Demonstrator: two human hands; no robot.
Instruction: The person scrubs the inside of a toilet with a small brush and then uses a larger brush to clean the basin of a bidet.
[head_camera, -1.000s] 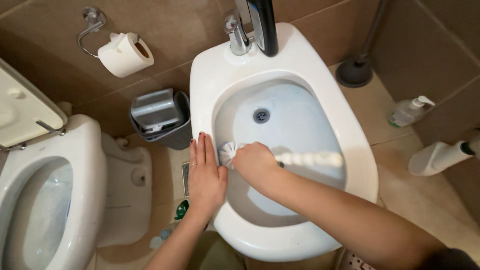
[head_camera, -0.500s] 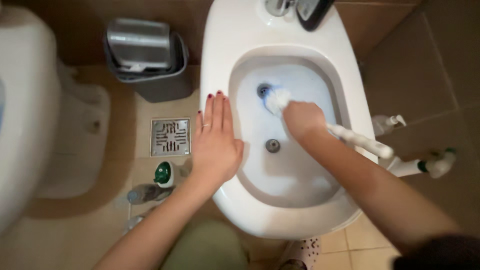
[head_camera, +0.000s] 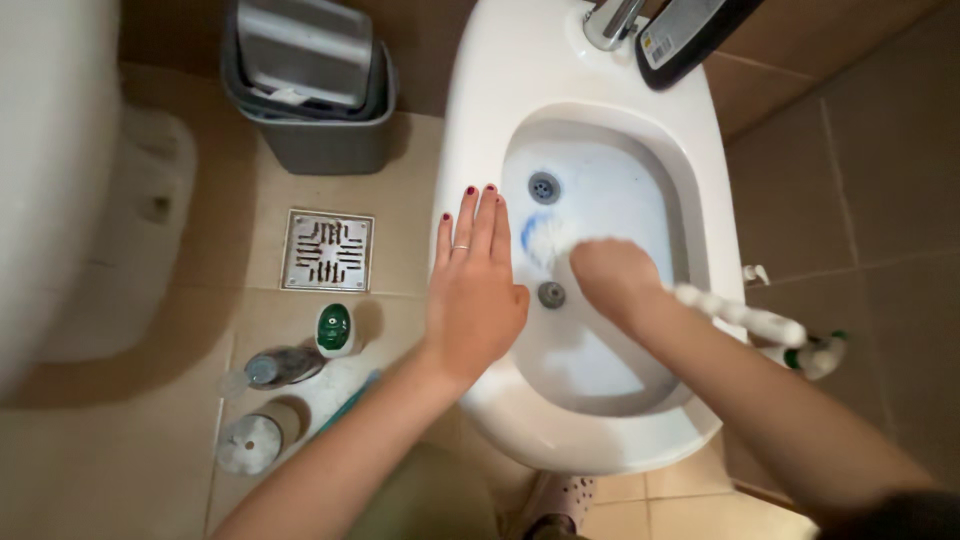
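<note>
the brush head (head_camera: 545, 240) is a blurred white-and-blue smear, bristles can't be made out. the brush handle (head_camera: 740, 315) is part hidden under the right hand (head_camera: 612, 278) and only shows again past the wrist, a white ribbed stick crossing the bidet (head_camera: 480, 120) rim on the right. the tap (head_camera: 610, 20) and a dark bottle (head_camera: 690, 35) by it are cut off at the top edge. the toilet (head_camera: 60, 180) at far left is cut off too, just its white side & base show. a white spray bottle w/ green nozzle (head_camera: 820, 355) is mostly hidden behind the right forearm.

brush long axis runs diagonal: head up-left inside the bowl, just below the round drain (head_camera: 544, 186) and above the stopper knob (head_camera: 551, 294), handle end down-right, outside the rim. head sits against the bowl's inner surface near its left wall.

right hand is closed in a fist round the handle close to the head, knuckles up. left hand (head_camera: 477, 290) lies flat on the bidet's left rim, fingers straight & together, pointing up-frame, holding nothing.

on the tile floor left of the bidet: grey bin (head_camera: 315, 90), square floor drain (head_camera: 326, 250), green-capped bottle (head_camera: 333, 330), a clear bottle (head_camera: 280, 367) lying down.
</note>
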